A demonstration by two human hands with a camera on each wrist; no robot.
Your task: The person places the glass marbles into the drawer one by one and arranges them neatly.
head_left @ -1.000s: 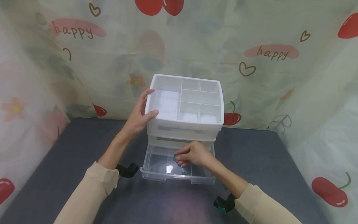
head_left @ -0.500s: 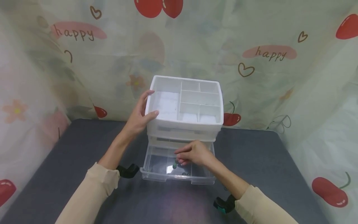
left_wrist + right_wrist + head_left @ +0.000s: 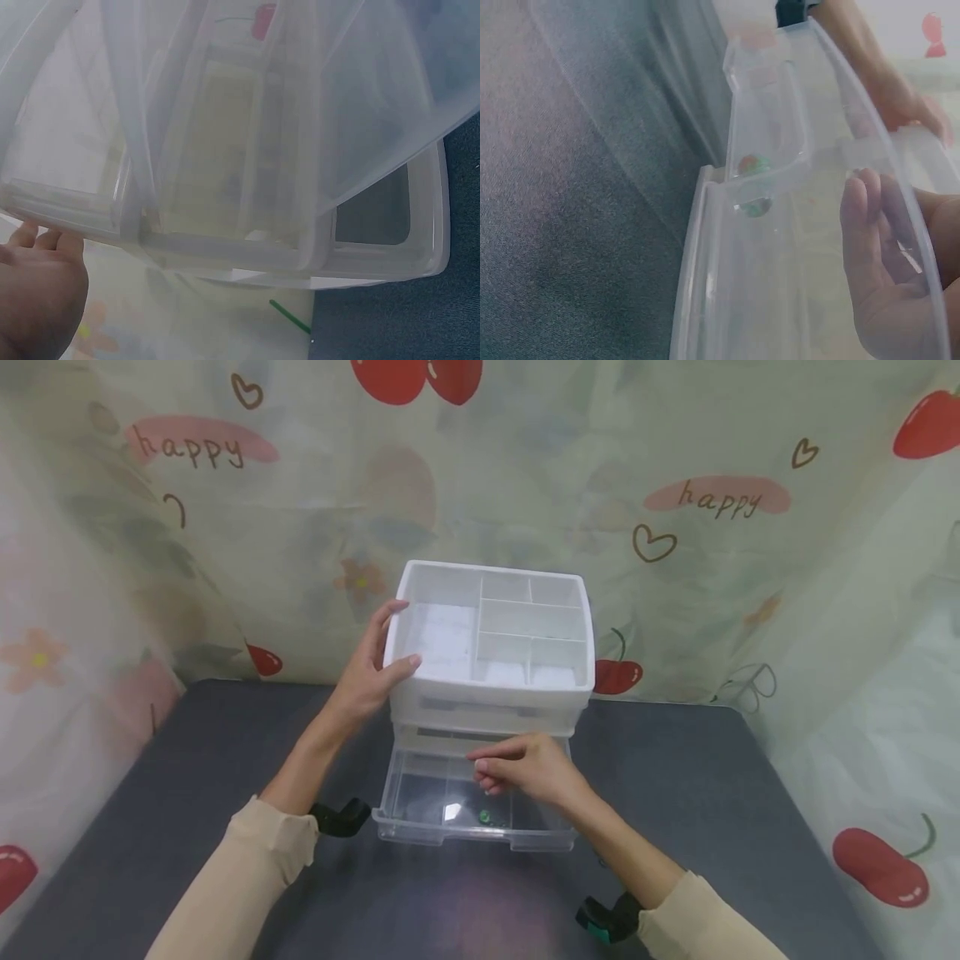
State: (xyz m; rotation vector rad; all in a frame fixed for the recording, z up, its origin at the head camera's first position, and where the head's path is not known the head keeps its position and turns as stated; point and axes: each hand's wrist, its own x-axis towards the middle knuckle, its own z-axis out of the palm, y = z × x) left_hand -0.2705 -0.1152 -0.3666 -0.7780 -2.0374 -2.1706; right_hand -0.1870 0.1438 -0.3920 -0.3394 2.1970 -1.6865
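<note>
A white desktop drawer organizer (image 3: pixel 491 697) with a divided top tray stands mid-table. My left hand (image 3: pixel 367 677) grips its left side, thumb over the top rim; in the left wrist view only part of that hand (image 3: pixel 45 285) shows at the edge. The clear bottom drawer (image 3: pixel 420 837) is pulled out. Over it hovers my right hand (image 3: pixel 528 768), thumb and forefinger close together, nothing seen between them. A small green marble (image 3: pixel 484 817) lies in the drawer near its front. The right wrist view shows the marble (image 3: pixel 754 163) with orange on it, through the clear plastic.
A dark grey cloth covers the table (image 3: pixel 675 793). Behind it hangs a printed curtain (image 3: pixel 517 485) with cherries and lettering. A thin wire loop (image 3: pixel 753 685) sits at the back right corner. Black wrist mounts (image 3: pixel 341 818) jut from both forearms.
My right hand has let go of the green marble and risen slightly. The marble has rolled to the front of the drawer. My left hand keeps its hold on the organizer.
</note>
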